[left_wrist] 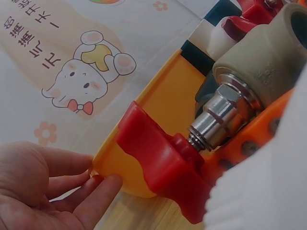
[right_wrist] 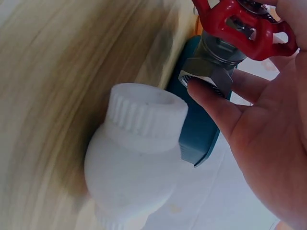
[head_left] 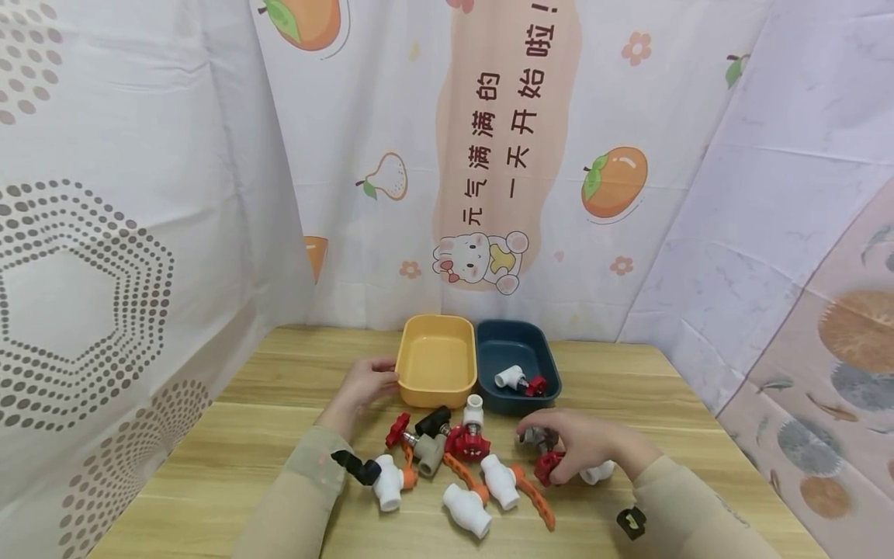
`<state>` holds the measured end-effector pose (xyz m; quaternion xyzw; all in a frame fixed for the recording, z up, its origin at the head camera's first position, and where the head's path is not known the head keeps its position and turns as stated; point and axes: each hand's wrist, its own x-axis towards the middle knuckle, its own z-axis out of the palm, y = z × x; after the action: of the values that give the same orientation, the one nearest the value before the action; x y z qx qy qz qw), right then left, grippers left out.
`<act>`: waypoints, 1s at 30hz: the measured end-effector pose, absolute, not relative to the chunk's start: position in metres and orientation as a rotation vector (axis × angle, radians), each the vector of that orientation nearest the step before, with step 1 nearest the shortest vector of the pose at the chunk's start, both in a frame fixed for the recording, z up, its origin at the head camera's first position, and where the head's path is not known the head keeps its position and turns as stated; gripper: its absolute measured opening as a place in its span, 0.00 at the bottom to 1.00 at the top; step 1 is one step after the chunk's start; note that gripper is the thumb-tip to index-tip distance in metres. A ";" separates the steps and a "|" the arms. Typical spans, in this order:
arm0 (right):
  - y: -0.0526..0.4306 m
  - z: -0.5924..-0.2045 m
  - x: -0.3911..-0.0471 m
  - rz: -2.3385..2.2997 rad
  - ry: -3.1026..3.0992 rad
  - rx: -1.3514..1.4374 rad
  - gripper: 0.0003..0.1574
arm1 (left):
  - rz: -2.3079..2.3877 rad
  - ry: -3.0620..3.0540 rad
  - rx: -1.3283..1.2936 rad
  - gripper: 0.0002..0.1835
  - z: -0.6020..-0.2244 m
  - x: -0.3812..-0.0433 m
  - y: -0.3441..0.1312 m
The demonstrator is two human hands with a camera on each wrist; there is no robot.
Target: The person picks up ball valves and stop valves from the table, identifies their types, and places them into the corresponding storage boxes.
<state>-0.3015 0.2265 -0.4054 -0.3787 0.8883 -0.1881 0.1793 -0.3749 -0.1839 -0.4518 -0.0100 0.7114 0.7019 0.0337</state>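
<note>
At the yellow bin (head_left: 437, 394), my left hand (head_left: 370, 382) touches the left outer wall with its fingertips, and the left wrist view shows its fingers and thumb against the bin's corner. My right hand (head_left: 583, 439) grips a metal gate valve (head_left: 536, 436) with a red handwheel (right_wrist: 249, 28) at the right of the table. In the right wrist view the thumb lies by the valve's hexagonal threaded end. A white ball valve (right_wrist: 136, 153) lies close to that hand, partly covered by it in the head view.
Right of the yellow bin stands a dark blue bin (head_left: 520, 404) holding a white valve (head_left: 512, 377) with a red handwheel. Before the bins lie several valves: a grey one (head_left: 429, 453) with a red handwheel, a black one (head_left: 434, 421), and white ball valves (head_left: 466, 508) with orange levers.
</note>
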 end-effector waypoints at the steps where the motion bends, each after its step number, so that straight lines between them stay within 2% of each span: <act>1: 0.227 -0.405 -0.302 -0.539 2.509 -1.081 0.48 | 2.159 2.188 -0.031 0.24 -0.452 -0.375 -0.184; 16: 0.230 -0.396 -0.304 -0.703 2.483 -1.260 0.47 | 2.170 2.175 -0.028 0.24 -0.452 -0.374 -0.184; 30: 0.238 -0.383 -0.305 -0.821 2.524 -1.191 0.48 | 2.162 2.194 -0.060 0.24 -0.452 -0.374 -0.184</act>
<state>-0.3047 0.2376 -0.3829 -0.4065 0.8618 -0.2802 0.1160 -0.3737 -0.1839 -0.4515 -0.0196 0.7118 0.7014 0.0307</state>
